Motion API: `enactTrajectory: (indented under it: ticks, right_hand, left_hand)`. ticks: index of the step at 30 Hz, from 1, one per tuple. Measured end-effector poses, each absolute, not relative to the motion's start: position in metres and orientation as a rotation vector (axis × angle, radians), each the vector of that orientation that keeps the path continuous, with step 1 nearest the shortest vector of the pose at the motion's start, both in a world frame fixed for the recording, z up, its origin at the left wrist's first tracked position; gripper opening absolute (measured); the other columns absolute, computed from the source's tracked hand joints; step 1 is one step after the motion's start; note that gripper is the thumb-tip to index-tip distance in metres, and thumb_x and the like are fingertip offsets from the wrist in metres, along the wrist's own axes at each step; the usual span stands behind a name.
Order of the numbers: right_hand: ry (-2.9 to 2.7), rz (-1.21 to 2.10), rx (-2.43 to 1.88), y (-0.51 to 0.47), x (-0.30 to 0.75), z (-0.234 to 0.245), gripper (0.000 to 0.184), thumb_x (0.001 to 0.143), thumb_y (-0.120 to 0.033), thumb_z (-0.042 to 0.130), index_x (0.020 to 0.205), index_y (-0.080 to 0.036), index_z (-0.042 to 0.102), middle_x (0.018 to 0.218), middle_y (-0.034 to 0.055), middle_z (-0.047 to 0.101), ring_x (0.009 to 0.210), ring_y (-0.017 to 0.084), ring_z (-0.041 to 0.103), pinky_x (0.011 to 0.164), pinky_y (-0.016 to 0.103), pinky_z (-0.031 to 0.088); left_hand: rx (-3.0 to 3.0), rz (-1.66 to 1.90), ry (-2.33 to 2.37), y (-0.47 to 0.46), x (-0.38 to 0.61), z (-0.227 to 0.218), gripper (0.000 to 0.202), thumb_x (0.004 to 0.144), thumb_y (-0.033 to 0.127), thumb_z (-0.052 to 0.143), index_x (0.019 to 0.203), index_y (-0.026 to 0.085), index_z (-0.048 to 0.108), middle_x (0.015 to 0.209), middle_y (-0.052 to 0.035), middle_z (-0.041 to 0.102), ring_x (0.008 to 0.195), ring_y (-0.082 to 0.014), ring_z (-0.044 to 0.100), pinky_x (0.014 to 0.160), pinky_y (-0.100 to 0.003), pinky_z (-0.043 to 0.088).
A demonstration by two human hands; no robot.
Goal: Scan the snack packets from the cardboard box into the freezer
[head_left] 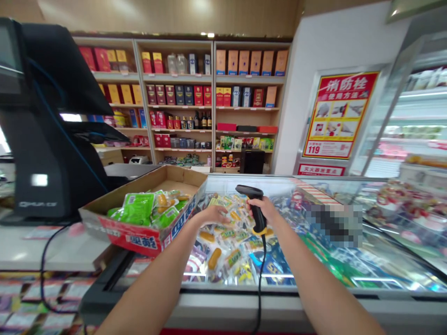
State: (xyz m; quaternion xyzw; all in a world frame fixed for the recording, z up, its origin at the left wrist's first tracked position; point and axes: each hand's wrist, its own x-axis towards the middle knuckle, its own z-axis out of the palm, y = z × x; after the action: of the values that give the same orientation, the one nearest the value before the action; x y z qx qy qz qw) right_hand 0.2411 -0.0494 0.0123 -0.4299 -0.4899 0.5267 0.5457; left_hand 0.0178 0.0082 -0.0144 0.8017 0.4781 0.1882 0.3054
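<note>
My right hand (261,209) is closed around the grip of a black corded barcode scanner (257,211), with its head pointing up and forward, away from me. Its black cable (260,279) drops from the base of the handle, past the front of the freezer and below my right hand. My left hand (213,215) is open, palm down with the fingers spread a little, just to the left of the scanner. It sits above a heap of small packaged sausage snacks (223,237) in a chest freezer (279,298), though I can't tell whether it is touching them.

Just left of my left hand, a red-printed cardboard box (139,237) rests on the freezer's edge, holding green packets (138,208). Further left of my hands, a black point-of-sale terminal (45,153) stands on the pale checkout surface (52,246).

Beyond my hands, wooden shelves (213,104) hold boxed liquor and bottles. Ahead and to the right of my hands, a red-and-yellow fire hydrant instruction poster (337,114) hangs on a white wall (289,107), beside a glass-fronted refrigerated display (415,121).
</note>
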Motion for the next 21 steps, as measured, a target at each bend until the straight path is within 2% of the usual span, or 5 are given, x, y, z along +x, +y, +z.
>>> enactTrajectory:
  ticks: [7, 12, 14, 17, 21]
  right_hand:
    - [-1.217, 1.244, -1.070, -0.052, 0.240, 0.002, 0.015, 0.060, -0.028, 0.068, 0.064, -0.015, 0.061, 0.052, 0.0007, 0.060, 0.039, 0.012, 0.053, 0.038, 0.025, 0.044]
    - [-1.277, 1.219, -1.037, -0.047, 0.239, -0.007, 0.020, 0.059, -0.031, 0.071, 0.067, -0.015, 0.061, 0.050, 0.0008, 0.060, 0.038, 0.013, 0.052, 0.037, 0.026, 0.043]
    - [-1.280, 1.213, -1.048, -0.046, 0.240, -0.010, 0.020, 0.059, -0.031, 0.071, 0.067, -0.015, 0.061, 0.051, 0.0012, 0.060, 0.038, 0.013, 0.053, 0.038, 0.026, 0.044]
    - [-1.279, 1.232, -1.039, -0.045, 0.240, -0.012, 0.020, 0.061, -0.030, 0.071, 0.068, -0.014, 0.062, 0.052, 0.0013, 0.061, 0.040, 0.013, 0.054, 0.039, 0.026, 0.045]
    - [-1.275, 1.245, -1.037, -0.046, 0.238, -0.011, 0.019, 0.060, -0.030, 0.071, 0.064, -0.014, 0.061, 0.052, 0.0017, 0.060, 0.040, 0.013, 0.053, 0.038, 0.026, 0.044]
  left_hand:
    - [2.263, 0.365, 1.069, 0.009, 0.001, -0.008, 0.043, 0.052, 0.038, 0.083, 0.090, 0.018, 0.078, 0.092, -0.0043, 0.076, 0.088, -0.0221, 0.068, 0.081, -0.026, 0.048]
    - [2.354, 0.511, 1.103, 0.003, 0.003, -0.010, 0.026, 0.055, 0.033, 0.080, 0.077, 0.020, 0.077, 0.076, -0.0033, 0.074, 0.070, -0.0199, 0.067, 0.065, -0.024, 0.048]
    - [2.380, 0.571, 1.145, 0.002, 0.006, -0.013, 0.027, 0.056, 0.027, 0.078, 0.083, 0.021, 0.076, 0.084, -0.0051, 0.075, 0.076, -0.0218, 0.068, 0.069, -0.026, 0.050]
    - [2.438, 0.638, 1.177, 0.002, 0.009, -0.016, 0.037, 0.057, 0.016, 0.075, 0.093, 0.022, 0.075, 0.106, -0.0083, 0.073, 0.096, -0.0252, 0.068, 0.086, -0.030, 0.049]
    - [2.530, 0.691, 1.174, 0.003, 0.013, -0.016, 0.024, 0.057, 0.014, 0.076, 0.080, 0.020, 0.074, 0.108, -0.0099, 0.072, 0.103, -0.0273, 0.065, 0.095, -0.034, 0.047]
